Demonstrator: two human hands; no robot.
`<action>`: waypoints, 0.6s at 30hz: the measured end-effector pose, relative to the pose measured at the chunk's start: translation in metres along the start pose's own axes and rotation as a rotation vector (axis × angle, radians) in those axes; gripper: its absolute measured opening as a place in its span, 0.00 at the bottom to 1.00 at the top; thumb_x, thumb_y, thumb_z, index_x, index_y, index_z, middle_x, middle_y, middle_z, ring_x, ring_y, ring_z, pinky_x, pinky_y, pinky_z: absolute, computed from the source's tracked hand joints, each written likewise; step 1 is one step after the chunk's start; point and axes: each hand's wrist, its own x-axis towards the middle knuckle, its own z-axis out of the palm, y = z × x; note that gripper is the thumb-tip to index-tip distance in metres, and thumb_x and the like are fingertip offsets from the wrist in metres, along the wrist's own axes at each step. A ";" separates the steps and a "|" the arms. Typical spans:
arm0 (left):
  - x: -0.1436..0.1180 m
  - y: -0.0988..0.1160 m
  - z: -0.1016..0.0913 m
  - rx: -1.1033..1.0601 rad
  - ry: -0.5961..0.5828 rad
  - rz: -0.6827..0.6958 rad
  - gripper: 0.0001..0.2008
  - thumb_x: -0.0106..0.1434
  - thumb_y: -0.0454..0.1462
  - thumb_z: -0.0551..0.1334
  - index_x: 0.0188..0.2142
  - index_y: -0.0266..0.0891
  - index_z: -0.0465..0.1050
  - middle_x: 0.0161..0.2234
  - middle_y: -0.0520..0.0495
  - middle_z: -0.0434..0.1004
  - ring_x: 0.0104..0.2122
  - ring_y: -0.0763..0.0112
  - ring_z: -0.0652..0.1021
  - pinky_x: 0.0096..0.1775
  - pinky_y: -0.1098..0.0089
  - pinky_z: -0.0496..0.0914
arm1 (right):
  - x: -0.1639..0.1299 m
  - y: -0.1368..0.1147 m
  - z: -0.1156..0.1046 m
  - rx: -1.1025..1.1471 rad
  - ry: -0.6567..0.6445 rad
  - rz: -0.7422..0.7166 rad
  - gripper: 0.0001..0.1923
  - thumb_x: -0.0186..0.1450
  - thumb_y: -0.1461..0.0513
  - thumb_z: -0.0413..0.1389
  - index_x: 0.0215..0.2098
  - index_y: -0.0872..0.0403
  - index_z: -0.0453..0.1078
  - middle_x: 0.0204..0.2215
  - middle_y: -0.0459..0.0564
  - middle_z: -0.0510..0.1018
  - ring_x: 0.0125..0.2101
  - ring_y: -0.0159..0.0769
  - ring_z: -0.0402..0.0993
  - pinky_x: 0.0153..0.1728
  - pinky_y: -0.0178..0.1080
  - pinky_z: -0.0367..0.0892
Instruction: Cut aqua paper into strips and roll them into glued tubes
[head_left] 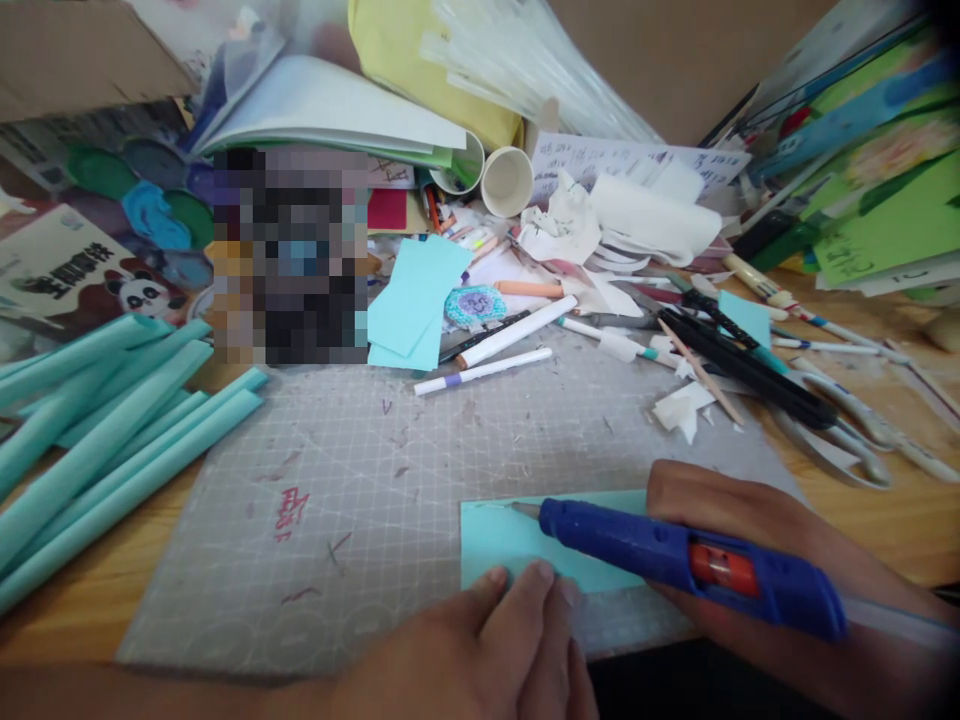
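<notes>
My right hand (720, 520) grips a blue glue gun (690, 560) with an orange trigger, lying nearly flat and pointing left. Its metal tip touches the top edge of a light blue paper sheet (510, 540) on the grey cutting mat (360, 480). My left hand (487, 640) rests at the mat's near edge, fingertips pressing the paper's lower edge.
Several rolled light blue paper tubes (105, 430) lie at the left. Pens, markers (517, 332), scissors (832, 420) and paper scraps crowd the back and right. Two paper cups (507, 180), folded blue sheets (416, 300), books and a cardboard box stand behind.
</notes>
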 end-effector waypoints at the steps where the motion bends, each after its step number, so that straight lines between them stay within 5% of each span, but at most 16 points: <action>1: 0.000 -0.001 0.000 0.012 0.006 -0.004 0.10 0.66 0.29 0.57 0.43 0.41 0.75 0.42 0.53 0.82 0.42 0.68 0.78 0.38 0.72 0.75 | -0.001 0.000 -0.001 0.007 0.002 -0.002 0.06 0.63 0.63 0.57 0.29 0.50 0.65 0.27 0.43 0.70 0.25 0.30 0.66 0.23 0.33 0.61; 18: -0.003 -0.001 0.005 0.059 -0.042 -0.003 0.10 0.68 0.33 0.58 0.44 0.46 0.75 0.46 0.57 0.80 0.46 0.71 0.75 0.42 0.73 0.73 | -0.015 0.006 -0.007 -0.006 0.026 0.066 0.08 0.64 0.59 0.57 0.29 0.50 0.63 0.26 0.42 0.67 0.24 0.29 0.63 0.22 0.32 0.58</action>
